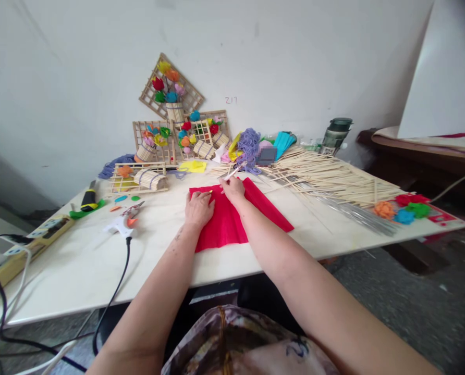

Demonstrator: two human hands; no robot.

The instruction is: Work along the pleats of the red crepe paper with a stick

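A sheet of red crepe paper [220, 232] lies spread on the white table in front of me. My left hand [200, 209] rests on its left part, fingers lying flat near the far edge. A small yellow spot shows by those fingertips; I cannot make out what it is. Near the far middle of the sheet, my right hand [232, 190] grips a slim white pen or pencil [239, 169], tilted up to the right. The lower end of this tool is hidden by the fingers.
Left are a white glue gun [121, 226] with a black cord, a utility knife [88, 199] and a power strip [45, 232]. Behind stand lattice frames [195, 96] with paper flowers and purple yarn [248, 143]. Thin wooden sticks [334, 174] and metal wires [357, 216] spread right.
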